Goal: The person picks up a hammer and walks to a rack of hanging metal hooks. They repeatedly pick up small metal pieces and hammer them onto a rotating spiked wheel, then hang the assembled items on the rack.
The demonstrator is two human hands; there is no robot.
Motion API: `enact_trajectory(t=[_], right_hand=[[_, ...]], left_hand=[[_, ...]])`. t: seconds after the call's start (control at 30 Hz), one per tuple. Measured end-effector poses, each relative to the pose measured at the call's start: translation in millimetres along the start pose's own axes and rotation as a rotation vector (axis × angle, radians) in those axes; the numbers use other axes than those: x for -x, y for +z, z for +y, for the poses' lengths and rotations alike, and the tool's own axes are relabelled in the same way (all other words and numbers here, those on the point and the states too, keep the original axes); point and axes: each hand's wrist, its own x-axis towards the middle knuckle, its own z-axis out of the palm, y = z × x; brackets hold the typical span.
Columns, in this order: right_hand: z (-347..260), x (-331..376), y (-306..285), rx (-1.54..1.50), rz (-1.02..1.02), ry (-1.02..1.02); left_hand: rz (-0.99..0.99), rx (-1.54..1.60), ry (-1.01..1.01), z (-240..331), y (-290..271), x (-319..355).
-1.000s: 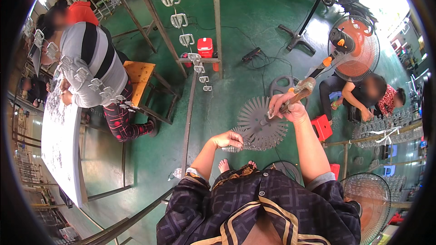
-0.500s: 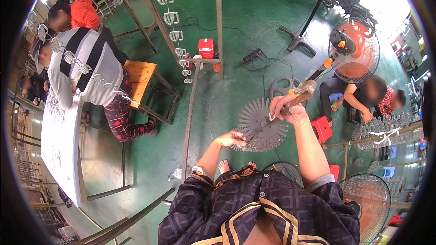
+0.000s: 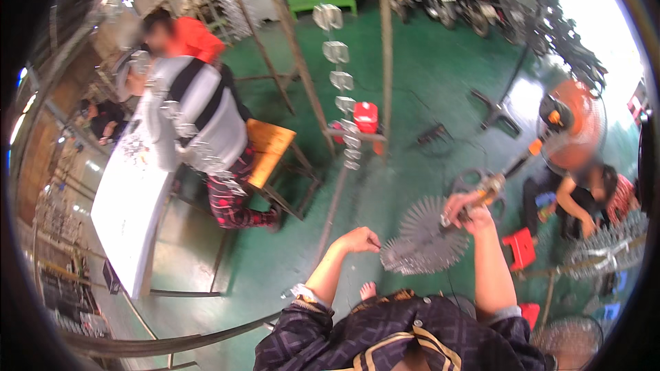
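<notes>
A round grey disc (image 3: 427,235) with narrow slots all around its rim stands in front of me, above the floor. My right hand (image 3: 471,213) is closed over its right side, with a small silvery metal piece (image 3: 446,221) at the fingertips. A brown and metallic part (image 3: 491,184) sits directly behind those fingers; blur hides its kind and whether I grip it. Beside the disc's left edge is my left hand (image 3: 361,240), fingers pinched together. Anything between them is too small to make out.
Clear or silvery loops (image 3: 336,52) hang in a chain from a frame. At left, a person in a striped top (image 3: 199,96) bends over a white table (image 3: 127,213) beside a wooden stool (image 3: 270,150). An orange fan (image 3: 574,124) and crouching people are at right.
My view has turned left, so the surroundings sit further right and lower. My left hand has come away from the disc's rim to its left side. My right hand stays over the disc.
</notes>
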Motion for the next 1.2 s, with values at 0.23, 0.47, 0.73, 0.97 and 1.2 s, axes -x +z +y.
enact_trajectory(t=[0.23,0.47,0.73,0.97,1.2], right_hand=[[-4.2,4.7,5.3,-0.058,0.048,-0.002],[-7.7,4.3,7.7,-0.048,0.027,0.02],[-6.8,9.5,6.5,-0.086,0.047,0.019],[-7.6,13.6,7.4,-0.097,0.071,0.009],[-10.6,11.4,8.1,-0.078,0.062,0.023]], left_hand=[[1.008,-0.442,0.273,223.6,-154.1,188.4],[2.225,-0.839,0.235,336.0,-290.1,269.7],[2.335,-0.95,-0.338,381.8,-348.9,284.4],[2.244,-0.926,-0.5,389.3,-359.6,291.1],[2.254,-0.965,-0.405,391.5,-367.8,300.5]])
